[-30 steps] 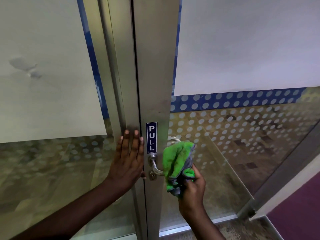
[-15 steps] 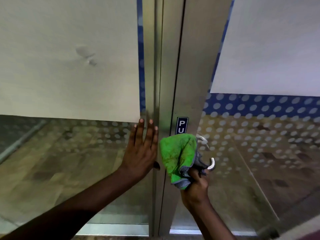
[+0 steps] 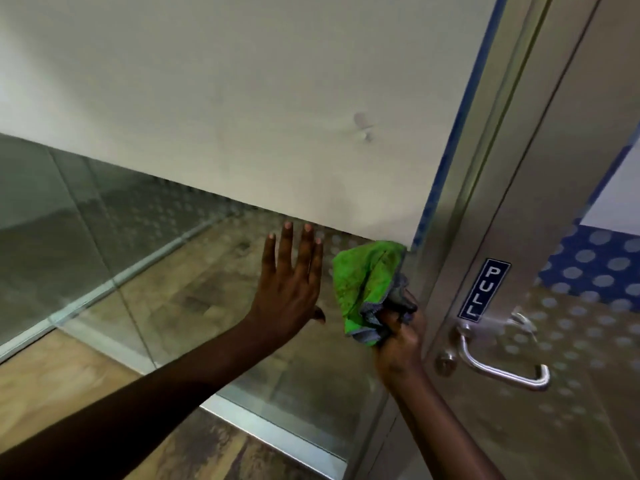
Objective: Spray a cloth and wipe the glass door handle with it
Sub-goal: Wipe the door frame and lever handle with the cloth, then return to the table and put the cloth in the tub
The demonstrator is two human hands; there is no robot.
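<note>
My right hand (image 3: 398,337) grips a bunched green cloth (image 3: 369,285) with a grey edge. It holds the cloth up in front of the glass, left of the door frame and apart from the handle. The silver lever door handle (image 3: 498,367) sticks out from the metal door stile at the lower right, below a blue PULL sign (image 3: 483,289). My left hand (image 3: 289,285) is flat and open with fingers spread, palm toward the fixed glass panel (image 3: 145,258), just left of the cloth. No spray bottle is in view.
A large frosted white film (image 3: 242,98) covers the upper glass. The metal door frame (image 3: 467,220) runs diagonally at the right. Blue dotted film (image 3: 595,265) marks the door glass. Wood-pattern floor shows behind the glass.
The view has swung left, so the door and handle now sit at the right. My right hand with the cloth has come off the handle, leaving it bare. My left hand stays spread.
</note>
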